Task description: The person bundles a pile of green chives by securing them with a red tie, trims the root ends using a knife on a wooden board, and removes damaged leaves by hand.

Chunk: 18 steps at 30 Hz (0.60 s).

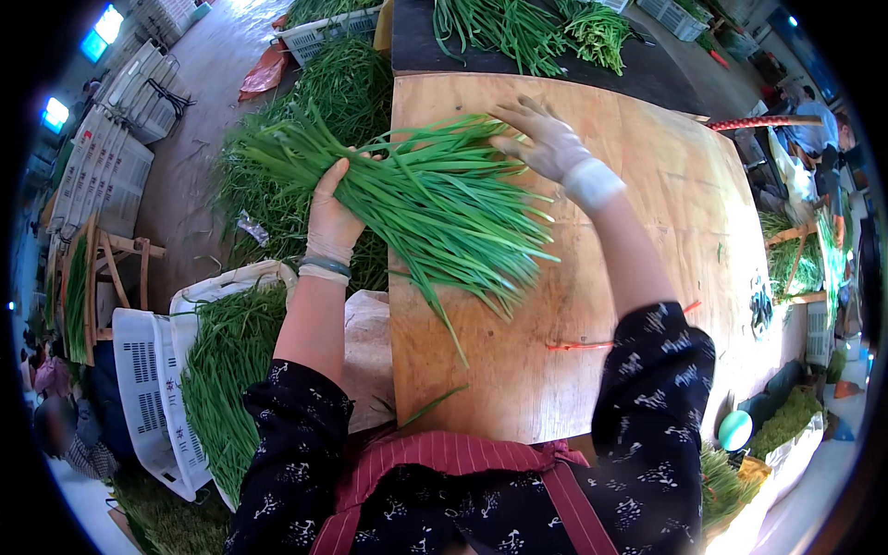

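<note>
A thick bunch of long green chives (416, 199) lies across the left edge of a wooden board (629, 185), leaf tips pointing down toward me. My left hand (331, 217), in a thin glove, is shut around the bunch from its left side. My right hand (541, 139), in a white glove, rests with spread fingers on the upper right part of the bunch. A red rubber band (578, 346) lies on the board near my right elbow. Both arms wear dark patterned sleeves.
A big heap of loose chives (314, 102) lies on the floor left of the board. A white crate of chives (199, 388) stands at lower left. More chive bundles (527, 32) lie on a dark table beyond. Stacked white crates (111, 148) stand far left. Another person (819, 139) works at right.
</note>
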Each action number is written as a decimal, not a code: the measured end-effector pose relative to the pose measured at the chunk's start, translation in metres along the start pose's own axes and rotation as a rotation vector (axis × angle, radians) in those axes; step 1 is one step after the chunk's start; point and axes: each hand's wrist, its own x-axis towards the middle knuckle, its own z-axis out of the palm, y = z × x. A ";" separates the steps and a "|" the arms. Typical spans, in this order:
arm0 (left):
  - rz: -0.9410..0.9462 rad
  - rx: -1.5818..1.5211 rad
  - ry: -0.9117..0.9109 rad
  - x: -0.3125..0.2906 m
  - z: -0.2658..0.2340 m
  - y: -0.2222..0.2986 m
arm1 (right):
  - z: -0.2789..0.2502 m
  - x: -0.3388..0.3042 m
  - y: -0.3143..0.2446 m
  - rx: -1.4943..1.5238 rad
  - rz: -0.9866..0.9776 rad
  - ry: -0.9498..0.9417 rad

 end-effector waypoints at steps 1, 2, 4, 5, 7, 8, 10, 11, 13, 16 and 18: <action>-0.031 -0.021 -0.016 0.002 0.003 -0.002 | 0.016 0.018 0.000 -0.123 0.070 -0.029; -0.054 0.004 -0.020 0.005 0.006 -0.004 | 0.025 0.029 0.004 -0.084 0.054 -0.099; -0.104 0.037 -0.092 0.011 0.012 -0.005 | 0.032 0.039 0.009 -0.058 0.147 -0.398; -0.096 0.023 0.099 0.018 0.016 -0.007 | 0.030 0.035 0.011 0.061 0.237 -0.403; -0.073 -0.018 0.085 0.029 0.024 -0.011 | 0.018 0.012 0.016 0.224 0.277 -0.417; -0.066 -0.035 0.148 0.034 0.030 -0.013 | 0.011 -0.002 0.016 0.299 0.310 -0.407; -0.065 -0.071 0.027 0.045 0.044 -0.023 | 0.002 -0.036 0.013 0.588 0.230 -0.358; -0.053 -0.055 0.024 0.051 0.054 -0.028 | -0.001 -0.052 0.011 0.738 0.177 -0.329; -0.011 -0.016 -0.095 0.061 0.072 -0.041 | -0.004 -0.079 0.007 0.658 0.296 -0.319; 0.076 0.250 0.045 0.072 0.094 -0.052 | -0.004 -0.104 0.005 0.652 0.490 -0.203; 0.092 0.632 0.131 0.065 0.097 -0.041 | -0.003 -0.114 0.007 0.503 0.678 -0.090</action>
